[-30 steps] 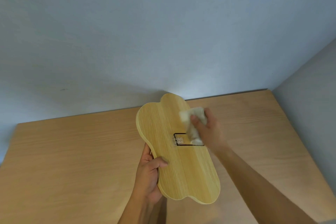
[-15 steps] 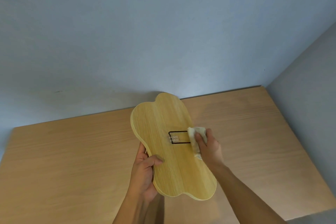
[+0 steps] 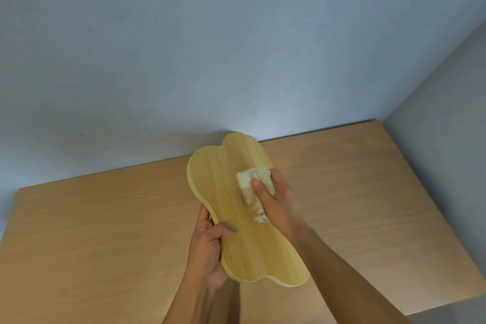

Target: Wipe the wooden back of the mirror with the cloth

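Observation:
The mirror is a cloud-shaped board of light wood, held above the table with its wooden back facing me. My left hand grips its lower left edge, thumb on the back. A crumpled cream cloth is pressed against the middle right of the back by my right hand, which is shut on it. The cloth and hand cover the black rectangular fitting at the middle of the back.
A light wooden table fills the lower half of the view and meets a pale blue wall behind. A grey wall stands at the right, by the table's right edge.
My right hand with the cloth slid down the right side of the back, then came back up and left over the black fitting. The mirror shifted a little with the head's view.

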Available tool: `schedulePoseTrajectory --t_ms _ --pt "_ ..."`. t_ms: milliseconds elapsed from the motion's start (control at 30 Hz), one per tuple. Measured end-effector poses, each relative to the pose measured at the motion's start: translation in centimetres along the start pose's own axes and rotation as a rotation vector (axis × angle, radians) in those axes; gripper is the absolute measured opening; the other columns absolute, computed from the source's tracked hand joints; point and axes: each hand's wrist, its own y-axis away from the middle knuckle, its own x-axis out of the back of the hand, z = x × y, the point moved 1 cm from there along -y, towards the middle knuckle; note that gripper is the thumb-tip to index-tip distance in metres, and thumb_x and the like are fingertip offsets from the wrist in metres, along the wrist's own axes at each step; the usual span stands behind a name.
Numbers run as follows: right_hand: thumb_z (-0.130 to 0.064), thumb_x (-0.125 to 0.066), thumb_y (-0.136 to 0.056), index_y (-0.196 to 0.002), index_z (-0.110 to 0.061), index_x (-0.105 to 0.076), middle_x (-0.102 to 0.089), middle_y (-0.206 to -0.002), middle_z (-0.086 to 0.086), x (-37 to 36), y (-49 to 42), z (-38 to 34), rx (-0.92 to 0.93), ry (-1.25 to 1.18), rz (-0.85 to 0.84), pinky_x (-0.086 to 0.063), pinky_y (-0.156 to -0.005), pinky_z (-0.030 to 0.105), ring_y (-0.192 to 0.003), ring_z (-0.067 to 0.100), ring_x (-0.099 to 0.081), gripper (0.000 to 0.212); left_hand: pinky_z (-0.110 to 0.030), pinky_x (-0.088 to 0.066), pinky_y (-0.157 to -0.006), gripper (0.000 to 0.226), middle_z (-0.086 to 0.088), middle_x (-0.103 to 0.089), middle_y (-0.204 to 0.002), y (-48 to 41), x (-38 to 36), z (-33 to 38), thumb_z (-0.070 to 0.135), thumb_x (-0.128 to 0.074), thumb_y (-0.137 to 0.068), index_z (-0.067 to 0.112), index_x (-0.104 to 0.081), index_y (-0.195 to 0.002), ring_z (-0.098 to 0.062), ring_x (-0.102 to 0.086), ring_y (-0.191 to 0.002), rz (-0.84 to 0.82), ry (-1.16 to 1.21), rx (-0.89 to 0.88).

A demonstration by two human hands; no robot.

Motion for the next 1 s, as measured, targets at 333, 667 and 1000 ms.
schedulePoseTrajectory --t_ms 333,667,1000 --pt "-0.03 -0.061 -0.105 -0.111 -0.012 -0.055 -0.068 -0.092 0.009 6.3 -2.2 8.5 -0.197 0.619 0.175 -0.048 -0.058 0.033 -0.079 0.029 -0.067 0.02 -0.061 -0.062 -0.082 0.09 -0.017 -0.078 -0.125 0.1 -0.5 0.1 -0.02 -0.059 -0.062 0.025 -0.069 -0.139 -0.041 -0.076 -0.105 0.035 -0.041 0.003" --pt "-0.036 -0.066 -0.102 -0.097 -0.023 -0.059 -0.073 -0.083 -0.014 1.2 0.5 -0.8 0.057 -0.016 -0.04 -0.053 -0.051 0.017 -0.065 0.002 -0.07 0.016 -0.057 -0.063 -0.079 0.089 -0.017 -0.079 -0.123 0.3 -1.0 0.2 -0.019 -0.059 -0.063 0.025 -0.068 -0.14 -0.04 -0.079 -0.104 0.027 -0.014 0.001" --pt "-0.033 -0.056 -0.107 -0.106 -0.019 -0.051 -0.059 -0.092 -0.004 6.2 -2.1 7.9 -0.162 0.576 0.02 -0.044 -0.057 0.028 -0.081 0.022 -0.062 0.015 -0.057 -0.063 -0.076 0.088 -0.016 -0.079 -0.121 0.5 -2.3 0.2 -0.019 -0.055 -0.061 0.025 -0.071 -0.136 -0.039 -0.08 -0.098 0.03 -0.046 -0.006"
